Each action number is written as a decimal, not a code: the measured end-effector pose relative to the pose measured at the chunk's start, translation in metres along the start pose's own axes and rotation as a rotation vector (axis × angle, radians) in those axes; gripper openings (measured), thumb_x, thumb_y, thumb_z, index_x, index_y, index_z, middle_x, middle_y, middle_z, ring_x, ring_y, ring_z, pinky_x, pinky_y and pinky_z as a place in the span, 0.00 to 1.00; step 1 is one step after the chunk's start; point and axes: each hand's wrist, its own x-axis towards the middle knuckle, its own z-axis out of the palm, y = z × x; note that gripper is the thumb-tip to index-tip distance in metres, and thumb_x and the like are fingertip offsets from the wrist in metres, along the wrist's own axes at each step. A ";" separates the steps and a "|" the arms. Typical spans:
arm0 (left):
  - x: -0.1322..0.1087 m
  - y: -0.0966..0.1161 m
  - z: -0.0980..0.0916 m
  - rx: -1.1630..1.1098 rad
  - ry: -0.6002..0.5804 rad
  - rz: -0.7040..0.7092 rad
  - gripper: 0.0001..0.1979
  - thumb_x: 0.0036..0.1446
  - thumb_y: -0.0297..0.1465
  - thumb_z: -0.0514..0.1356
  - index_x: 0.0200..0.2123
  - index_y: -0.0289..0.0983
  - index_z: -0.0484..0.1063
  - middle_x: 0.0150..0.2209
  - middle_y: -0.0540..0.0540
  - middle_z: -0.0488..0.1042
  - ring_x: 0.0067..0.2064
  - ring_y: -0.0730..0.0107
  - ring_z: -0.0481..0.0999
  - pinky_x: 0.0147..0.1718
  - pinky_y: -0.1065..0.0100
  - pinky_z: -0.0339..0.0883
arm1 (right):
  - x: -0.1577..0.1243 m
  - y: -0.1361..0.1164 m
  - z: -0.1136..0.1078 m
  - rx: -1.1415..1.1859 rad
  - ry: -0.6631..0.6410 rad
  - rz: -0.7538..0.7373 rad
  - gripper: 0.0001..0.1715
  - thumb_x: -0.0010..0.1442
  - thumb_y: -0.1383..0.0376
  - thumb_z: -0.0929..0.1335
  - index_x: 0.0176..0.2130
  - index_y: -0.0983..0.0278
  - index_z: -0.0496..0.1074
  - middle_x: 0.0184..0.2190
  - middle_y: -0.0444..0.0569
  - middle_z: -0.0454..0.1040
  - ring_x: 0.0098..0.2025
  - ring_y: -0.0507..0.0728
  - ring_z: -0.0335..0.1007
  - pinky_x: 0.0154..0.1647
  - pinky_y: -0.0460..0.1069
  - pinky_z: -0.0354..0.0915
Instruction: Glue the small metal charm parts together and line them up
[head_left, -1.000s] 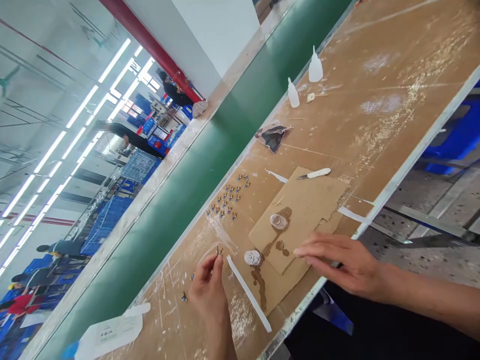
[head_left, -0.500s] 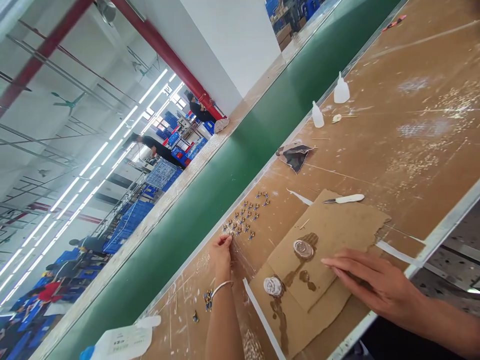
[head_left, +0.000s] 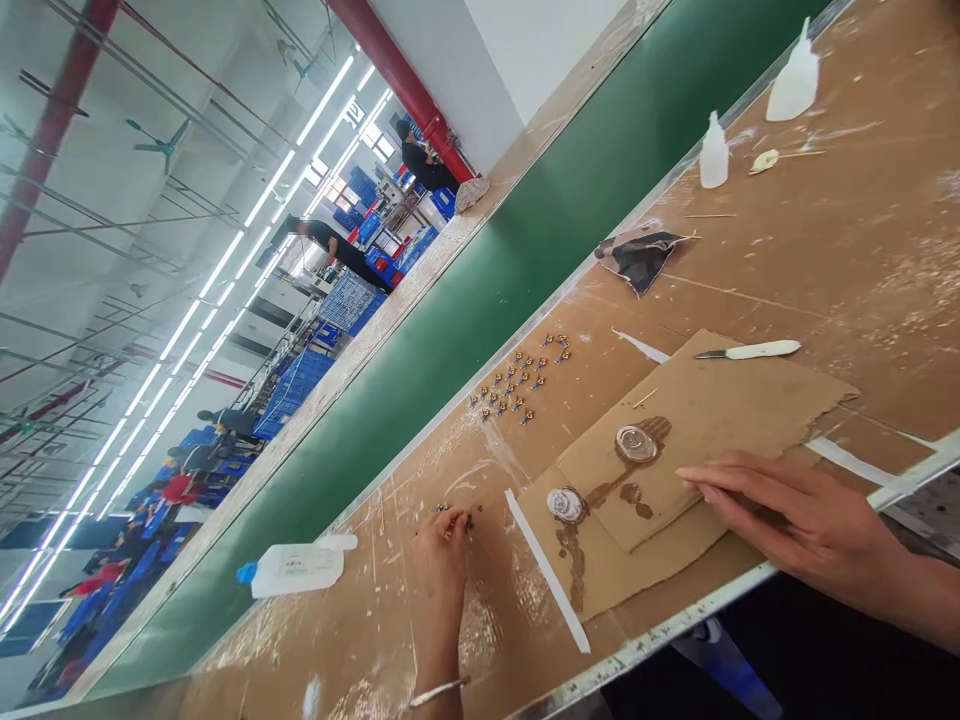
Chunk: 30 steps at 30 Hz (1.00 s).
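In the head view, the left hand is low over the desk, thumb and forefinger brought close together beside a few small blue-and-gold pieces; whether one is pinched between them cannot be told. Such a narrow fingertip hold would suit parts this tiny.

More of these pieces stand in a loose cluster farther up, near the green strip, spaced apart, probably so that each can be reached without knocking its neighbour.

The right hand is at the near edge of the cardboard, its fingers stretched out and lying together; what they may grip does not show. Two round lids sit on the cardboard (dark wet stains spread around both), so it presumably shields the desk. The knife lies toward the far edge, perhaps to keep its blade clear of the fingers.
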 end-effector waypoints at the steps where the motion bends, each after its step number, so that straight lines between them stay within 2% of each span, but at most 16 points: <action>1: -0.007 -0.001 0.005 0.013 0.003 0.027 0.11 0.49 0.37 0.56 0.26 0.40 0.78 0.29 0.46 0.78 0.33 0.62 0.75 0.35 0.63 0.66 | 0.002 -0.001 -0.001 -0.007 -0.008 -0.014 0.17 0.61 0.73 0.63 0.48 0.58 0.68 0.35 0.44 0.75 0.34 0.51 0.74 0.35 0.43 0.70; 5: -0.016 0.005 0.017 0.079 0.023 0.115 0.10 0.53 0.34 0.56 0.28 0.41 0.78 0.34 0.44 0.79 0.39 0.60 0.74 0.43 0.57 0.63 | 0.008 -0.005 -0.004 -0.027 -0.006 -0.040 0.13 0.62 0.71 0.62 0.46 0.59 0.68 0.34 0.44 0.76 0.32 0.50 0.75 0.31 0.43 0.69; 9: -0.014 0.020 0.018 0.133 0.006 0.150 0.10 0.54 0.31 0.56 0.27 0.40 0.77 0.33 0.42 0.78 0.40 0.58 0.73 0.46 0.55 0.60 | 0.009 -0.007 -0.003 -0.040 -0.003 -0.038 0.12 0.63 0.70 0.62 0.45 0.59 0.69 0.33 0.44 0.76 0.31 0.50 0.75 0.28 0.43 0.69; 14: -0.013 0.033 0.020 0.130 -0.007 0.109 0.11 0.52 0.27 0.54 0.23 0.38 0.75 0.32 0.40 0.76 0.42 0.57 0.72 0.49 0.53 0.57 | 0.004 -0.004 0.000 0.008 0.009 0.042 0.14 0.63 0.70 0.63 0.46 0.57 0.69 0.34 0.43 0.76 0.31 0.50 0.74 0.26 0.44 0.67; 16: -0.017 0.034 0.019 0.095 -0.013 0.061 0.11 0.52 0.29 0.54 0.23 0.38 0.76 0.31 0.40 0.77 0.41 0.56 0.73 0.47 0.55 0.60 | 0.003 -0.003 -0.001 0.014 -0.004 0.050 0.14 0.62 0.71 0.63 0.46 0.57 0.69 0.34 0.43 0.76 0.30 0.50 0.73 0.27 0.44 0.67; 20: -0.044 0.028 0.016 -0.049 -0.087 -0.062 0.14 0.51 0.39 0.56 0.28 0.37 0.79 0.26 0.45 0.77 0.30 0.63 0.75 0.31 0.65 0.66 | 0.004 -0.002 -0.004 -0.003 -0.038 0.040 0.13 0.62 0.72 0.64 0.45 0.58 0.69 0.34 0.44 0.76 0.31 0.49 0.73 0.28 0.44 0.67; 22: -0.065 0.023 0.015 -0.118 -0.129 -0.103 0.17 0.51 0.43 0.56 0.29 0.37 0.79 0.25 0.46 0.78 0.28 0.64 0.75 0.28 0.67 0.66 | 0.003 -0.002 -0.004 -0.001 -0.041 0.054 0.12 0.62 0.71 0.64 0.45 0.58 0.69 0.33 0.44 0.76 0.31 0.49 0.73 0.29 0.44 0.67; 26: -0.103 0.014 0.014 -0.133 -0.118 -0.123 0.18 0.51 0.45 0.56 0.28 0.38 0.79 0.29 0.44 0.79 0.31 0.61 0.76 0.31 0.65 0.68 | 0.004 -0.005 -0.004 -0.020 -0.063 0.049 0.12 0.62 0.71 0.63 0.44 0.59 0.69 0.33 0.43 0.76 0.30 0.49 0.73 0.29 0.43 0.67; 30: -0.118 0.012 0.017 -0.038 -0.030 -0.076 0.15 0.54 0.42 0.55 0.29 0.41 0.78 0.30 0.43 0.77 0.35 0.59 0.74 0.35 0.62 0.65 | 0.006 -0.009 -0.006 -0.070 -0.078 0.012 0.11 0.62 0.72 0.64 0.44 0.61 0.69 0.33 0.45 0.76 0.28 0.47 0.72 0.26 0.42 0.65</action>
